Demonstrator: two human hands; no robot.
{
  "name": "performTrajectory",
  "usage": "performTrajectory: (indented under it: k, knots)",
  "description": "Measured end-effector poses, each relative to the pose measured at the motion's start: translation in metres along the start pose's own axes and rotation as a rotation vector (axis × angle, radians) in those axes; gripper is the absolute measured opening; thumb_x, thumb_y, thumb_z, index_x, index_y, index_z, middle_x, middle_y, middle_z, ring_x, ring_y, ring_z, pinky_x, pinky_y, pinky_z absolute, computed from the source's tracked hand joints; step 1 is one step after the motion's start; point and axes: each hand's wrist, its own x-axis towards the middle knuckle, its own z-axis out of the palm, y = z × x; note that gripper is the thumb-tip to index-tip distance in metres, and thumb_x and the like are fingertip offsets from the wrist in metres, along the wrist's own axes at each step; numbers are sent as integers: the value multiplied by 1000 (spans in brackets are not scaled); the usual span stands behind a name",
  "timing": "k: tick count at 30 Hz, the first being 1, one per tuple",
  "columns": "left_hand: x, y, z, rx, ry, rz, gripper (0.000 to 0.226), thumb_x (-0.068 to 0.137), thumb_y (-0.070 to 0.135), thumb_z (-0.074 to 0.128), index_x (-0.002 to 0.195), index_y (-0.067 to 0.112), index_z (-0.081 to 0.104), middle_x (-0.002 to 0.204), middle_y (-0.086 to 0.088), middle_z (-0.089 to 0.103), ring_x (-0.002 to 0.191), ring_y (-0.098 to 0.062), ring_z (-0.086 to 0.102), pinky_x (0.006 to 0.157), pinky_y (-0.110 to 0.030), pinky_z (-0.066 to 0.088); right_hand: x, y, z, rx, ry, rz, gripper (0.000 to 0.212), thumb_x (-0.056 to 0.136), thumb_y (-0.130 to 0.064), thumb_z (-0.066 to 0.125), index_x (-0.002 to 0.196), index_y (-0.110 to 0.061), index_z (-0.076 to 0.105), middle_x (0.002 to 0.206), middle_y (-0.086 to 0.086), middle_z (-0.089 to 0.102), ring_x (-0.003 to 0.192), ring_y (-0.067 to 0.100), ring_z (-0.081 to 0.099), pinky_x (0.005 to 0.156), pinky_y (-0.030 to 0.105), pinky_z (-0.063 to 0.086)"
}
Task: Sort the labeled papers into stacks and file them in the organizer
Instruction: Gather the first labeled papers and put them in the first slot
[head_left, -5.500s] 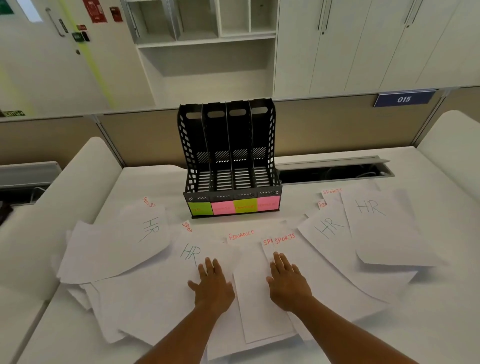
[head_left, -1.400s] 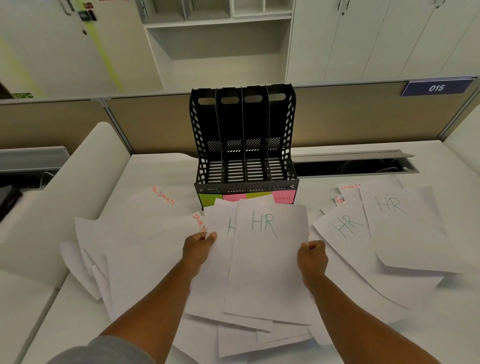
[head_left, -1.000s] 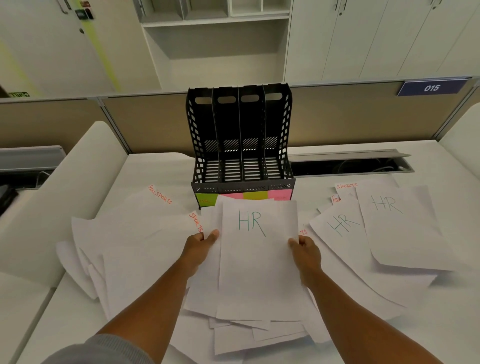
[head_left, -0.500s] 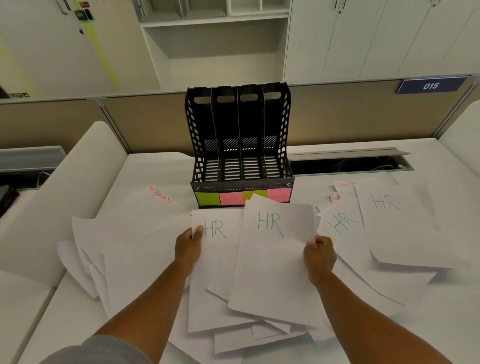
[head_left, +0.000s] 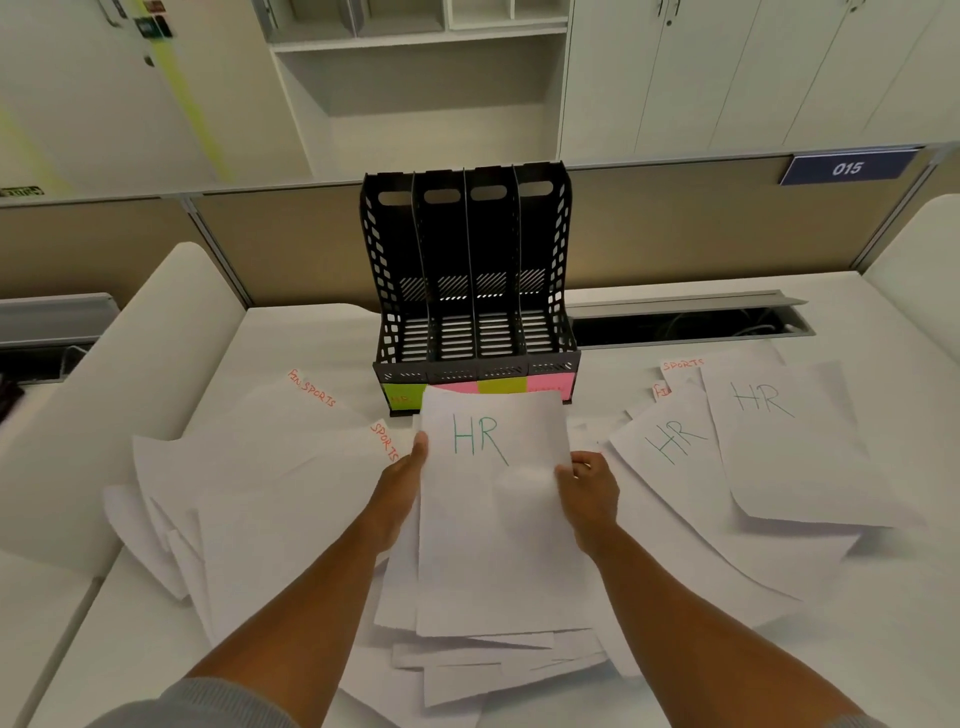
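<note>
Squared up now into one neat HR stack (head_left: 493, 519), where half a second ago two HR sheets sat fanned apart. Gripped on both sides: left hand (head_left: 400, 486) at the left edge with thumb on top, right hand (head_left: 589, 491) at the right edge with fingers (head_left: 571, 470) curled closed over the paper. Held just in front of the black file organizer (head_left: 470, 291), top edge covering part of its label strip.

Four upright slots in the organizer, all empty, slatted floors showing. Coloured sticky labels (head_left: 501, 387) along the front: green, pink, yellow-green, pink; faint "HR" on the green one, other writing too dim to read and partly blocked by the stack.

More HR sheets (head_left: 769, 441) lying loose on the white bench (head_left: 857, 649) to the right, overlapping, with a red "SPORTS" corner (head_left: 683, 365) poking out behind. Heap of loose sheets (head_left: 234, 493) on the left, mostly hidden under one another; only red "FIN", "SPORTS" tags visible at the corners. Lower sheets under the stack covered, labels unseen. Grey sleeve (head_left: 208, 706) cut off at the bottom edge.
</note>
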Motion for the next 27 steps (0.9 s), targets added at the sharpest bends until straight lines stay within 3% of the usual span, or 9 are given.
performTrajectory:
  k: [2, 4, 8, 11, 16, 20, 23, 27]
  knots:
    - [1, -3, 3, 7, -45, 17, 37, 82, 56, 64, 107, 29, 64, 114, 3, 70, 92, -12, 70, 79, -31, 58, 0, 1, -3, 7, -16, 1, 7, 79, -14, 57, 83, -19, 60, 81, -5, 61, 74, 12, 58, 57, 26, 45]
    - [3, -10, 1, 33, 4, 19, 26, 82, 37, 74, 103, 26, 64, 113, -4, 71, 87, -16, 70, 63, -26, 57, 1, 2, -3, 2, -22, 22, 2, 81, -20, 59, 81, -22, 58, 81, -6, 63, 73, 10, 58, 56, 24, 43]
    - [5, -14, 1, -54, 7, -42, 34, 83, 27, 76, 113, 17, 64, 113, -9, 71, 94, -27, 70, 78, -39, 58, 9, 10, -19, -139, 148, 52, 14, 87, -24, 60, 96, -14, 58, 100, 4, 65, 94, 24, 60, 82, 35, 50]
    - [6, -13, 6, -56, -58, -90, 50, 79, 30, 79, 123, 12, 61, 111, -11, 72, 98, -32, 69, 89, -49, 55, 16, 17, -38, -443, 244, 28, 23, 84, -13, 61, 107, -11, 58, 113, 9, 57, 108, 28, 53, 85, 39, 47]
    - [15, -4, 13, -28, -73, -105, 63, 81, 32, 76, 134, 7, 51, 123, -16, 65, 105, -35, 65, 90, -46, 54, 23, 21, -64, -944, 238, 30, 35, 82, -14, 57, 116, -10, 50, 129, 12, 43, 119, 31, 38, 89, 41, 41]
    - [21, 10, 0, -25, -137, -105, 43, 88, 29, 68, 125, 7, 62, 106, -16, 72, 94, -35, 68, 80, -42, 56, 30, 30, -77, -1062, 175, 42, 38, 86, -16, 52, 123, -11, 46, 137, 12, 39, 133, 34, 28, 103, 47, 34]
    - [23, 17, -4, 5, -190, -157, 35, 88, 31, 68, 117, 12, 65, 106, -16, 73, 96, -35, 67, 78, -41, 56, 36, 35, -83, -1089, 139, 59, 39, 87, -15, 49, 125, -10, 44, 139, 13, 40, 132, 35, 32, 104, 47, 35]
    - [23, 8, 11, 131, -110, -144, 31, 86, 27, 71, 113, 13, 64, 101, -12, 74, 90, -31, 71, 77, -41, 58, 37, 42, -83, -1028, 124, 54, 29, 85, -11, 50, 114, -9, 48, 121, 12, 47, 110, 29, 48, 86, 39, 45]
